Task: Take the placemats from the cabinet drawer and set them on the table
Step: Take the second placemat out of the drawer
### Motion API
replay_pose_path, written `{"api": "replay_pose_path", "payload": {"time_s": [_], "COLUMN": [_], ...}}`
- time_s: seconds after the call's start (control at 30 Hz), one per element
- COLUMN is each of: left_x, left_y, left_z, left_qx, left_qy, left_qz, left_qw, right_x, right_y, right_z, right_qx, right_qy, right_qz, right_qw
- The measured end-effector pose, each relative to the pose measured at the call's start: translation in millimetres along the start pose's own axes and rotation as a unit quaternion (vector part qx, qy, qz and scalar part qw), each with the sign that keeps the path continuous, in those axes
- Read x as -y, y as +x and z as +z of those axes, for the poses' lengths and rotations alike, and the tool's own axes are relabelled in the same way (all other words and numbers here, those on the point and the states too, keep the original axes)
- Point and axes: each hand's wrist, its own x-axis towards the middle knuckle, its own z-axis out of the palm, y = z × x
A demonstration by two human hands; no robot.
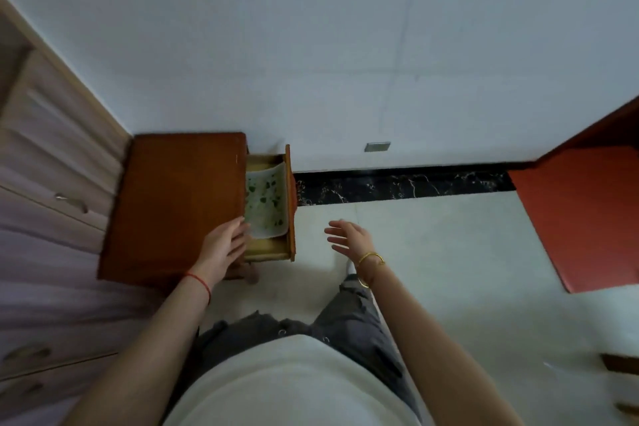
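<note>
A small brown wooden cabinet (pixel 179 204) stands against the white wall, its drawer (pixel 289 197) pulled out to the right. Inside lies a white placemat with a green leaf pattern (pixel 266 201), one edge curling up against the drawer front. My left hand (pixel 224 245) rests at the cabinet's right edge, fingers straight and reaching into the drawer, fingertips at the placemat's near corner. My right hand (pixel 349 235) hovers open over the floor to the right of the drawer, fingers spread, holding nothing.
A pale wood wardrobe with drawers (pixel 52 183) fills the left side. A red-brown table (pixel 584 214) stands at the right by the wall. Light floor tiles (pixel 449 270) lie between, with a black marble skirting (pixel 401 185) along the wall.
</note>
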Motion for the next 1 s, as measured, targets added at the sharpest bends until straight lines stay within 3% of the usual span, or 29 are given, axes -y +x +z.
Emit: {"api": "replay_pose_path", "payload": {"time_s": [0.27, 0.47, 0.73, 1.0], "left_x": [-13.8, -0.9, 3.8, -0.3], "left_y": [29.2, 40.7, 52.8, 104.5], "left_z": [80.6, 125.2, 137.0, 122.3], "left_qx": [-0.11, -0.193, -0.296, -0.334], "left_qy": [-0.189, -0.266, -0.359, -0.415], "left_qz": [-0.002, -0.025, -0.042, -0.056], "left_qw": [0.976, 0.944, 0.884, 0.845], "right_x": [102.4, 150.5, 177.6, 191.3], "right_y": [105.8, 173.5, 238.5, 293.1], "right_z": [-48.3, -60.1, -7.3, 75.3], "right_qx": [0.119, 0.17, 0.254, 0.283], "right_qy": [-0.131, -0.219, -0.319, -0.406], "right_qz": [0.027, 0.036, 0.061, 0.063], "right_qw": [0.984, 0.96, 0.911, 0.867]}}
